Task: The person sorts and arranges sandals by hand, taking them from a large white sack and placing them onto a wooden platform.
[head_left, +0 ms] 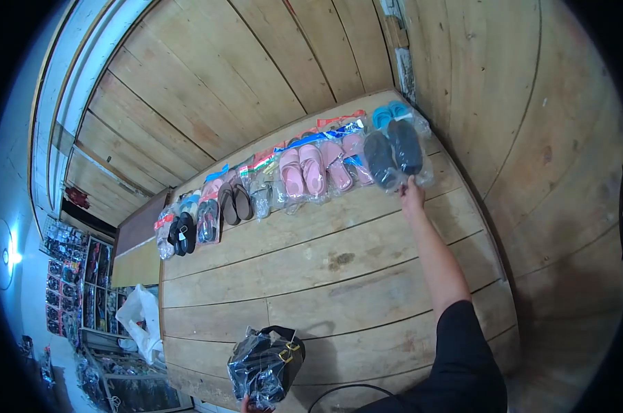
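My right hand point(412, 196) reaches to the far right of the wooden platform, its fingers closed at the near edge of a clear plastic bag. Inside that bag is a pair of dark grey slippers point(406, 148), lying at the end of a row of footwear. At the bottom of the view, my left hand point(245, 404) grips a bagged pair of black sandals point(263, 365) with gold-coloured buckles. Only a little of this hand shows; the rest is out of frame. Beside the dark slippers lie pink slippers point(303, 171) in clear bags, and blue slippers point(388, 114) are behind them.
Leftward the row continues with brown flip-flops point(235, 204) and black sandals point(183, 234). Wooden plank walls point(518, 103) bound the back and right. A white plastic bag point(141, 320) hangs by the platform's left edge, near shelves point(98, 275) of packed goods. A dark cable curves at the bottom.
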Tool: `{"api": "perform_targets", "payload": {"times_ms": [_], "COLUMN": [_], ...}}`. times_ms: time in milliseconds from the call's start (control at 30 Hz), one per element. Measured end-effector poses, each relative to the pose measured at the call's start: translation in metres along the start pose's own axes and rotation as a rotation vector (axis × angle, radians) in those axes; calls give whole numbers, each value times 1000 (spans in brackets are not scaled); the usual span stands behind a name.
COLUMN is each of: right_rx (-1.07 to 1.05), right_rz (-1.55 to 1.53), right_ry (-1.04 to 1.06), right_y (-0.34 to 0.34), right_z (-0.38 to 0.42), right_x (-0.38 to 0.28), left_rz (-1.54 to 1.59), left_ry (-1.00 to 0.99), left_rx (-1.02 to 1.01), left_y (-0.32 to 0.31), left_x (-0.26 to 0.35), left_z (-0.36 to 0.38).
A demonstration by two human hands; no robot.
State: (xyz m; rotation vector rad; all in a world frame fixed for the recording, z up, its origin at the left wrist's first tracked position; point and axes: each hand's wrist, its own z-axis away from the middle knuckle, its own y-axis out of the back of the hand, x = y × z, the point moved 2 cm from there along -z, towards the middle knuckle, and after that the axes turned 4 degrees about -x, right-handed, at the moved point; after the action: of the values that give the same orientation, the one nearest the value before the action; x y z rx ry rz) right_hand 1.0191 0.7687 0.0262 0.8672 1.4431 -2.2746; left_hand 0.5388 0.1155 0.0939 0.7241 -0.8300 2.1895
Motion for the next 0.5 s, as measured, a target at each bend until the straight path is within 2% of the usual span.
{"api": "perform_targets", "payload": {"times_ms": [67,200,267,300,333,367,400,433,500], "right_rx": [27,42,101,103,42,-19,-23,7,39], "right_rz": [67,35,-62,-59,-65,-72,-71,-98,-120], "right_ry": [-32,24,-21,-35,-22,-13,-20,-37,-64], "right_y": [0,0,8,16,27,37,38,41,69], "right_z": [-53,-125,-157,-176,-194,-204,-210,-214,-237], "right_x": [6,15,21,23,22,27,27,24,36], "left_rz": [-49,122,93,-47,-47,-402,-753,-731,-662], "left_ry": [-13,125,96,15,19,14,6,68,49], "left_rx": [-4,203,131,110,122,123,113,259,272], "left_y": [-5,-4,-7,-22,-20,-15,-65,-114,-71], "left_x": [-1,-7,-11,-10,-12,-13,4,22,-4], "left_z": [-1,-6,-8,-7,-7,-3,-8,6,4]}}
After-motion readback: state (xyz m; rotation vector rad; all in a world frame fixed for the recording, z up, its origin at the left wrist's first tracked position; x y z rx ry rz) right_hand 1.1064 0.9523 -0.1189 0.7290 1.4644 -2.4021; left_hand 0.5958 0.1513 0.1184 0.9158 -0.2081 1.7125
